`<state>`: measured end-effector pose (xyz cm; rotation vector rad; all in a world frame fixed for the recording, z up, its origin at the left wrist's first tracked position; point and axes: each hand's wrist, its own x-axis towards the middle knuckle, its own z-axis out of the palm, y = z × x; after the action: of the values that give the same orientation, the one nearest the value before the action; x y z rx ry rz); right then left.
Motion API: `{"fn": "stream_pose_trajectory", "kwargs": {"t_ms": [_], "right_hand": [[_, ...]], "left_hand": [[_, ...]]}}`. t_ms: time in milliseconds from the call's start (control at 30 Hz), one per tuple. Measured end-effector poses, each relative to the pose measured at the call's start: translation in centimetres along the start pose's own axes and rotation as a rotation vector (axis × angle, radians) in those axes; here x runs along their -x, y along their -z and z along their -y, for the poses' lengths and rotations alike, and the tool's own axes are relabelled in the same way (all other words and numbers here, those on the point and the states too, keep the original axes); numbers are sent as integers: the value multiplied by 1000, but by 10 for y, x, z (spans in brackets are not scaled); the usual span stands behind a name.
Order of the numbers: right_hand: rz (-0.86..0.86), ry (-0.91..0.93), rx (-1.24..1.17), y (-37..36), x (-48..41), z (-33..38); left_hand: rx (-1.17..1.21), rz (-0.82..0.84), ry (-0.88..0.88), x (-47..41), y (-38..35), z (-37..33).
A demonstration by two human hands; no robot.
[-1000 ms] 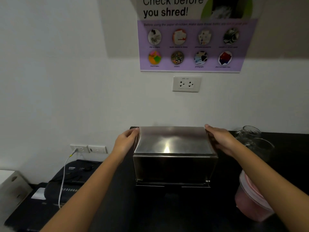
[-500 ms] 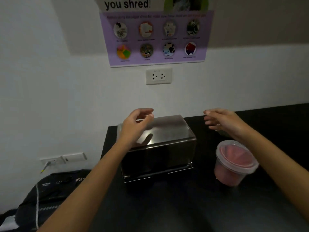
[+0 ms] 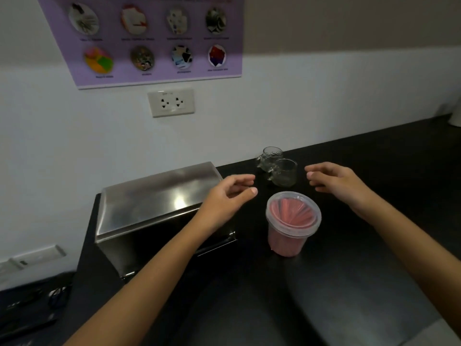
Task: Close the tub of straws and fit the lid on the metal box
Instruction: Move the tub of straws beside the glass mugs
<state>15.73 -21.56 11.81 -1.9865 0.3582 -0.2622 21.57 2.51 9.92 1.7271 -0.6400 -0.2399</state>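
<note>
A shiny metal box (image 3: 149, 236) stands at the left end of the black counter (image 3: 349, 283), with its steel lid (image 3: 159, 196) lying flat on top. To its right stands a clear plastic tub of pink straws (image 3: 290, 236), and a clear lid (image 3: 293, 212) sits on its rim. My left hand (image 3: 229, 196) hovers over the box's right end, fingers loosely curled and apart, holding nothing. My right hand (image 3: 336, 182) floats above and right of the tub, fingers spread, also empty.
Two clear glass jars (image 3: 278, 166) stand behind the tub near the wall. A wall socket (image 3: 171, 102) and a purple poster (image 3: 154, 38) hang above. A dark shredder (image 3: 30, 308) sits lower left, beside the counter's edge.
Both hands let go of the metal box's lid and moved right toward the tub. The view shifted right and down, bringing the tub and jars to the middle.
</note>
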Motion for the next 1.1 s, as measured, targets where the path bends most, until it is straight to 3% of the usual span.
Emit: {"fn": "stream_pose_trajectory", "kwargs": {"t_ms": [167,300,467,633,767,967,1100], "right_hand": [[127,-70,55,6,-29,-38],[337,-152,21,10,-44,-60],[470,-206,-47,17,-56,-74],[652,-223,-117,16,-57,-81],[711,-216,-186,12,-56,-86],[678,-202,-258,6,-61,-90],[640,-214,-312,-2,-68,-88]], "left_hand": [[21,-1,200,-2,-34,14],[104,-91,433,-1,-63,27],[277,-171,659,1,-87,39],[380,-254,665,9,-104,45],[470,-255,535,17,-114,51],[244,-166,463,18,-118,64],[168,-242,415,2,-120,75]]}}
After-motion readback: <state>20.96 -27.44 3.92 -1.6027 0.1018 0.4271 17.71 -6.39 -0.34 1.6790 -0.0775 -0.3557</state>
